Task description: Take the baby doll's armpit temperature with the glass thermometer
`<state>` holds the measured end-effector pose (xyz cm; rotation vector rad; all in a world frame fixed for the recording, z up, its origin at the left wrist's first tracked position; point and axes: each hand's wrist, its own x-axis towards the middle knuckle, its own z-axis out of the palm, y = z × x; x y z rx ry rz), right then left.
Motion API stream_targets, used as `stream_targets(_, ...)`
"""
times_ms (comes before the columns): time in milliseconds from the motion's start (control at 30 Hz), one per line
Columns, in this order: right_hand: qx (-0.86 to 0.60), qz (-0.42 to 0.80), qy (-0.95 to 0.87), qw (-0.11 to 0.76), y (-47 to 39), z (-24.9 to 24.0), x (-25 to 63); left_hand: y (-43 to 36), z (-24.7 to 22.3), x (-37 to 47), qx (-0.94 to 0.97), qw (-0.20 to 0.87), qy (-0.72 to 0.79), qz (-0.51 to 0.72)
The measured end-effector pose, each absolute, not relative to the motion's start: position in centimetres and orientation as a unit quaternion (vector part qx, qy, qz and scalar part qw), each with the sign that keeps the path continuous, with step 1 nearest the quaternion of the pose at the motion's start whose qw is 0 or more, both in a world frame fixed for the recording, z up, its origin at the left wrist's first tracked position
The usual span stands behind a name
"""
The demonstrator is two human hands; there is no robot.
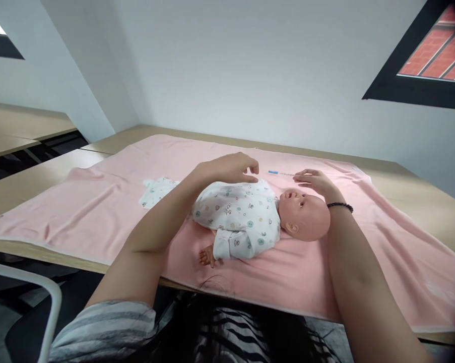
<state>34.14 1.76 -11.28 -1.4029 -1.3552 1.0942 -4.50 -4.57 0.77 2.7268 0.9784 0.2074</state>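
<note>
A baby doll [305, 214] lies on its back on a pink blanket [110, 201], head to the right, in a white patterned shirt [238, 212]. My left hand [235, 167] is over the far side of its torso, fingers loosely curled, thumb and index apart, nothing between them. Beyond the doll's head, my right hand [316, 181] has its fingertips closed at the near end of a thin, clear stick with a blue tip [273, 172], which looks like a glass thermometer. The doll's far arm is hidden.
White patterned cloth [157, 192] shows left of my left forearm. The blanket covers a wooden table [378, 166] set against a white wall. A white curved metal bar [55, 297] stands at the lower left. More tables [19, 121] are at the far left.
</note>
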Motion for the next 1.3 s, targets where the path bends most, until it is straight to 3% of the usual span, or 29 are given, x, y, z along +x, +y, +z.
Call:
stream_targets(133, -0.599, 0.431, -0.548, 0.395, 1.3, -13.2, 34.6, -4.3, -1.0, -2.5, 0.944, 0.15, 0.293, 0.017)
stream_targets(300, -0.608, 0.404, -0.6, 0.329, 1.3, -12.1, 34.6, -5.1, -2.9, -0.3, 0.963, 0.144, 0.228, -0.012)
stream_targets(500, -0.629, 0.346, -0.672, 0.18, -0.2, -5.5, 32.0, -5.2, -3.9, 0.6, 0.965, 0.115, 0.236, 0.018)
stream_targets(633, -0.565, 0.278, -0.766, 0.131, -3.8, -0.1, 27.2, -4.9, -3.7, 0.3, 0.962, 0.132, 0.238, 0.032)
stream_targets(833, -0.526, 0.161, -0.825, -0.127, -9.1, 1.1, 18.7, -4.5, -2.4, -1.1, 0.948, 0.163, 0.269, -0.034)
stream_targets(900, -0.529, 0.131, -0.82, -0.174, -9.5, 0.6, 17.3, -4.5, -1.5, -1.7, 0.942, 0.172, 0.283, -0.051)
stream_targets(1300, -0.506, 0.206, -0.821, -0.166, -7.1, -0.6, 18.7, -3.8, -0.8, -3.1, 0.936, 0.202, 0.271, -0.093)
